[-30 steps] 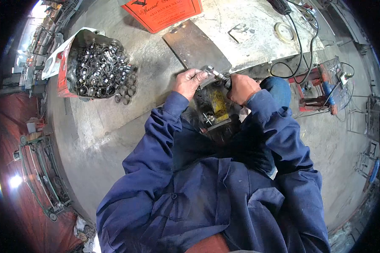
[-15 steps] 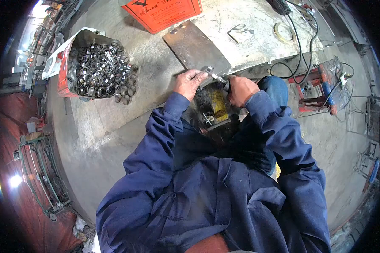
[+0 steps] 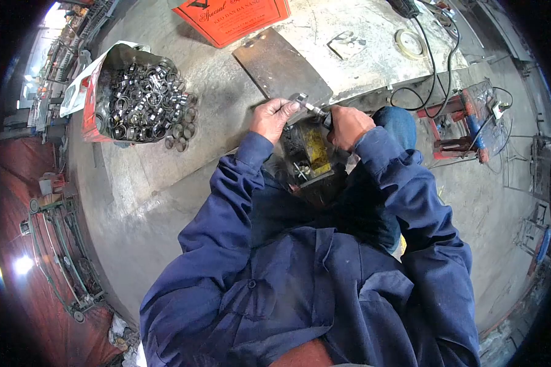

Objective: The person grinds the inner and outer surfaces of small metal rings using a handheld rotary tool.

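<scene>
My left hand is closed, thumb and fingers pinching a small shiny metal ring clamp near the front edge of the bench. In my right hand is a dark-handled driver, its fingers wrapped round the handle. The driver's metal shaft points left and meets the clamp or comes very close to it; the exact contact is too small to tell. Just beyond both hands lies a flat dark metal plate. Below them, between my knees, is a yellow and black greasy block.
A cut-open tin at the left holds many metal rings, some spilling beside it. An orange-red can stands behind the plate. To the right are a tape roll, a black cable and a red metal stand.
The view has shifted very slightly. Both hands keep their grips on the clamp and driver, and the right hand's knuckles have turned a little.
</scene>
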`<state>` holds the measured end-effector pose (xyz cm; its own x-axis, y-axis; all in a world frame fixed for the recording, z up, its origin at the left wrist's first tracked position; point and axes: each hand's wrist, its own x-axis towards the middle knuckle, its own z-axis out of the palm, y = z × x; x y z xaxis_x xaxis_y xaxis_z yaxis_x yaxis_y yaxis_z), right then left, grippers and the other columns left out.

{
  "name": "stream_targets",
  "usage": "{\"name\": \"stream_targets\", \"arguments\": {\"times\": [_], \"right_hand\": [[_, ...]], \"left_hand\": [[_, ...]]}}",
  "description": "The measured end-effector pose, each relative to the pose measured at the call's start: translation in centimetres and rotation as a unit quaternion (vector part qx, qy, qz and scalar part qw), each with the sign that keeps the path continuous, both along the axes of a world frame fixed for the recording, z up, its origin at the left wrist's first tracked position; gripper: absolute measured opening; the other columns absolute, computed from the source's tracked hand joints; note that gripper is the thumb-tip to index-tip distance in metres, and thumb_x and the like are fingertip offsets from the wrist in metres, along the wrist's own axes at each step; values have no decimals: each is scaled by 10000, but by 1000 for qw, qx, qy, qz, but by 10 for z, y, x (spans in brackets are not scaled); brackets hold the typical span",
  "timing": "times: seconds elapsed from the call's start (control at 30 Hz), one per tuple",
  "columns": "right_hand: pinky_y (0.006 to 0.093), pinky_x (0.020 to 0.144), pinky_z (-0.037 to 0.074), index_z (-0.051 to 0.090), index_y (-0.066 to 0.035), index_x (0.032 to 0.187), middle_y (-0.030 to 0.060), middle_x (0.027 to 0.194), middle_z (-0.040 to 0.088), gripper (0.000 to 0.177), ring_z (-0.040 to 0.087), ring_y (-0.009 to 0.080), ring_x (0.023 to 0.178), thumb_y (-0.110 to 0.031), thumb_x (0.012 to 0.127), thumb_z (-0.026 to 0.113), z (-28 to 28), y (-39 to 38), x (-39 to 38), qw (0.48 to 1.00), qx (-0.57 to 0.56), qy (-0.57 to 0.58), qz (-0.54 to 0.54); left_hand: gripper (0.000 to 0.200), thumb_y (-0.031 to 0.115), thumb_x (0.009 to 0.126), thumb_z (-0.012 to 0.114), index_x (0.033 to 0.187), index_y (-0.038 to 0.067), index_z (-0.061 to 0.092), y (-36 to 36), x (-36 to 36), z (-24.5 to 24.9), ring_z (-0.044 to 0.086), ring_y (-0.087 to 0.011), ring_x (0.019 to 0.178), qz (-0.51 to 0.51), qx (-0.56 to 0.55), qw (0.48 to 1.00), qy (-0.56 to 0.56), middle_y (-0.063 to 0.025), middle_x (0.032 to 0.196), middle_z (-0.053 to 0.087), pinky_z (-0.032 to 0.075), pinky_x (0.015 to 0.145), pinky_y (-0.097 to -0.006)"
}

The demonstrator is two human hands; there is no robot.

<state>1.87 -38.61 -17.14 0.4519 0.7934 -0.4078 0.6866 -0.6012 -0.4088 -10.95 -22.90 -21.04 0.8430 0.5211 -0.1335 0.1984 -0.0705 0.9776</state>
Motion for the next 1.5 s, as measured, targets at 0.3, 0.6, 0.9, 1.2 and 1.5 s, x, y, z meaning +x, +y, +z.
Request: {"name": "stream_targets", "arguments": {"times": [0.3, 0.6, 0.9, 1.2, 1.5], "right_hand": [[431, 742, 508, 596, 24, 872, 235, 863, 637, 247, 629, 365, 866, -143, 693, 626, 1, 0, 1, 1000, -1, -1, -2], [431, 734, 506, 580, 33, 894, 229, 856, 638, 296, 628, 363, 862, -174, 693, 645, -6, -2, 1, 1000, 9, -9, 2], [431, 735, 505, 585, 29, 876, 230, 850, 635, 286, 628, 368, 849, -163, 679, 660, 0, -1, 6, 1000, 15, -17, -16], [428, 714, 506, 607, 31, 825, 235, 821, 632, 233, 628, 371, 843, -133, 662, 638, -5, -2, 2, 999, 37, -17, -4], [448, 700, 481, 575, 19, 925, 249, 809, 613, 315, 603, 404, 821, -129, 654, 635, -25, -6, 4, 996, 92, 3, 20]], "left_hand": [[259, 323, 851, 649, 840, 66, 671, 0, 1, -1, 408, -25, 618, -2, 7, 1000, -13, 78, 701, 552, 338, 563, -188], [279, 298, 826, 681, 848, 22, 652, 2, 2, 1, 461, -48, 704, -2, -4, 1000, 15, 46, 731, 569, 398, 660, -213], [292, 312, 837, 667, 857, 21, 649, 5, 4, 6, 458, -47, 696, -11, 1, 1000, 19, 45, 735, 578, 397, 647, -214], [309, 321, 829, 674, 852, 14, 649, 5, 6, 3, 486, -51, 708, -8, -3, 1000, 17, 26, 748, 613, 416, 667, -218], [343, 357, 832, 663, 844, 14, 660, 4, 8, 5, 487, -64, 682, -3, -10, 1000, 0, 10, 735, 618, 409, 651, -231]]}}
